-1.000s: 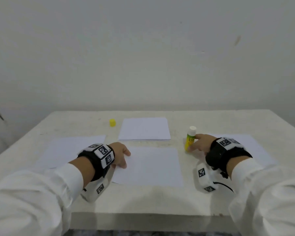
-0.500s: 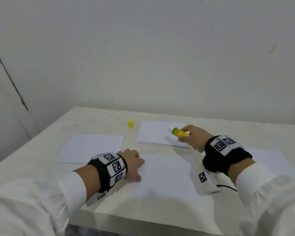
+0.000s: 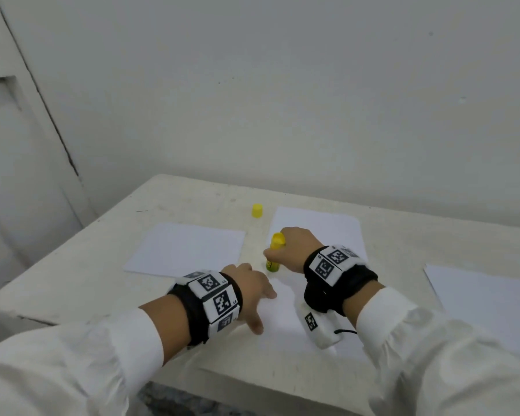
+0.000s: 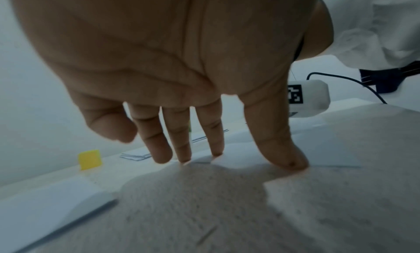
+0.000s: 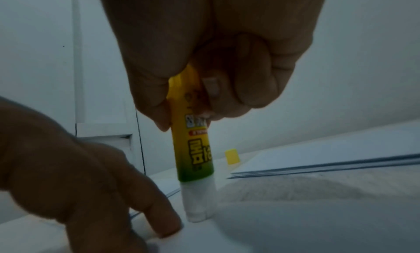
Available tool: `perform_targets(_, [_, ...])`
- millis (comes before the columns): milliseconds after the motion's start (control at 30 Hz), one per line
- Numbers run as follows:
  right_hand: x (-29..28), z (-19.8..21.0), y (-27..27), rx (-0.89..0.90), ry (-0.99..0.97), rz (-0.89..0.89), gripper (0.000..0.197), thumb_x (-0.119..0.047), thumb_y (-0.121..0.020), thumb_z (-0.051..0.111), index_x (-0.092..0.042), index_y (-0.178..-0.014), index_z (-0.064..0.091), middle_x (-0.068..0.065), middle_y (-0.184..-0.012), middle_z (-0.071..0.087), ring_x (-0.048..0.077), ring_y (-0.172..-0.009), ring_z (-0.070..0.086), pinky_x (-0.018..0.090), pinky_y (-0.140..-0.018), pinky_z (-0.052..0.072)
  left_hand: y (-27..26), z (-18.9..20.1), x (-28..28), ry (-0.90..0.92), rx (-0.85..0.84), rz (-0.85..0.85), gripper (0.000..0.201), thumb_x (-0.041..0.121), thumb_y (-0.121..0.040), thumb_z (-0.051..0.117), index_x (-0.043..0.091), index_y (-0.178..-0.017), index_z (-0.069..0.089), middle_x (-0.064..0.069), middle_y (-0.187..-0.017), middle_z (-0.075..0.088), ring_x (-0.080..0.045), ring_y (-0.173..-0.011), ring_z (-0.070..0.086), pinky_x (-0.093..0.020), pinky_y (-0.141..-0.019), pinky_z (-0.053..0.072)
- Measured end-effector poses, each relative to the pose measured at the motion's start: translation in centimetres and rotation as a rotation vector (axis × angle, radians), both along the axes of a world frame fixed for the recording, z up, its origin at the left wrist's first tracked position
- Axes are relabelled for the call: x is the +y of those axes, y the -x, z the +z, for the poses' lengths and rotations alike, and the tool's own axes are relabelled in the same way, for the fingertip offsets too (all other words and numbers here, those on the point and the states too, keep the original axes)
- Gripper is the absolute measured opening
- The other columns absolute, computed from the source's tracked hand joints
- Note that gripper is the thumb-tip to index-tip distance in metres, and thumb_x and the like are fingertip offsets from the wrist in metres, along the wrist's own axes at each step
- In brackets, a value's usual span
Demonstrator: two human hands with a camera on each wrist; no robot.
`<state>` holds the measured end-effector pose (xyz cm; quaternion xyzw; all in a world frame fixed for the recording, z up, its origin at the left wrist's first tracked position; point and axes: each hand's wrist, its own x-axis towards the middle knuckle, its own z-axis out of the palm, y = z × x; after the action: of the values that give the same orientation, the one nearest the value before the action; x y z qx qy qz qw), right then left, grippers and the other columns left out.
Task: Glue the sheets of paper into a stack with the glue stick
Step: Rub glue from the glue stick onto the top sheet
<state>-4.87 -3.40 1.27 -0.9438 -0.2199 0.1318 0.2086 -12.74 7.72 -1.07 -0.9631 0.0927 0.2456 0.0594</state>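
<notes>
My right hand [image 3: 293, 249] grips the yellow-green glue stick [image 3: 274, 253] upside down. Its white glue tip [image 5: 200, 202] touches the far left corner of the near sheet of paper [image 3: 285, 319]. My left hand [image 3: 252, 291] lies flat on that sheet's left edge, its fingers [image 4: 279, 145] straight and pressing down. In the right wrist view the left hand [image 5: 90, 194] sits just left of the glue stick [image 5: 193, 145]. A stack of sheets [image 3: 321, 226] lies behind the right hand.
The yellow cap [image 3: 257, 211] stands on the white table [image 3: 87, 265] left of the stack. One loose sheet [image 3: 189, 247] lies at the left, another [image 3: 487, 298] at the right. A wall rises right behind the table.
My right hand lifted the glue stick from the table at the right, carried it left, turned it over and set its tip on the near sheet's corner. The left hand stayed on the sheet.
</notes>
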Motion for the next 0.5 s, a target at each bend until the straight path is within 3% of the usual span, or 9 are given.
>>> perform_targets(167, [-1.0, 0.6, 0.2, -0.046, 0.085, 0.020, 0.027, -0.035, -0.086, 0.058, -0.011, -0.091, 0.046, 0.000, -0.084, 0.046, 0.020, -0.082, 0.047, 0.027, -0.065, 0.036, 0.2, 0.3, 0.0, -0.013, 0.021, 0.009, 0.080, 0.058, -0.078, 0.066, 0.038, -0.146, 0.030, 0.010, -0.151, 0.031, -0.022, -0.131, 0.030, -0.036, -0.104, 0.034])
perform_targets(300, [-4.6, 0.6, -0.2, -0.059, 0.116, -0.055, 0.026, -0.034, -0.085, 0.059, -0.012, -0.088, 0.046, -0.001, -0.078, 0.044, 0.020, -0.080, 0.048, 0.026, -0.061, 0.035, 0.4, 0.4, 0.0, 0.002, 0.019, 0.033, 0.081, 0.060, -0.075, 0.068, 0.040, -0.145, 0.032, 0.012, -0.150, 0.031, -0.020, -0.133, 0.028, -0.037, -0.107, 0.032])
perform_targets(400, [-7.9, 0.7, -0.3, -0.053, 0.123, -0.151, 0.026, -0.034, -0.086, 0.059, -0.012, -0.089, 0.047, 0.000, -0.082, 0.046, 0.020, -0.079, 0.047, 0.025, -0.056, 0.034, 0.7, 0.6, -0.1, 0.025, 0.038, 0.058, 0.087, 0.065, -0.071, 0.068, 0.039, -0.145, 0.030, 0.013, -0.152, 0.027, -0.020, -0.136, 0.024, -0.040, -0.110, 0.029])
perform_targets(500, [-10.6, 0.8, -0.3, -0.060, 0.158, -0.217, 0.027, -0.035, -0.086, 0.059, -0.011, -0.091, 0.048, 0.004, -0.088, 0.049, 0.021, -0.080, 0.048, 0.027, -0.062, 0.037, 1.0, 0.2, 0.0, 0.033, 0.040, 0.104, 0.094, 0.071, -0.063, 0.070, 0.042, -0.143, 0.029, 0.008, -0.149, 0.029, -0.022, -0.134, 0.030, -0.041, -0.109, 0.032])
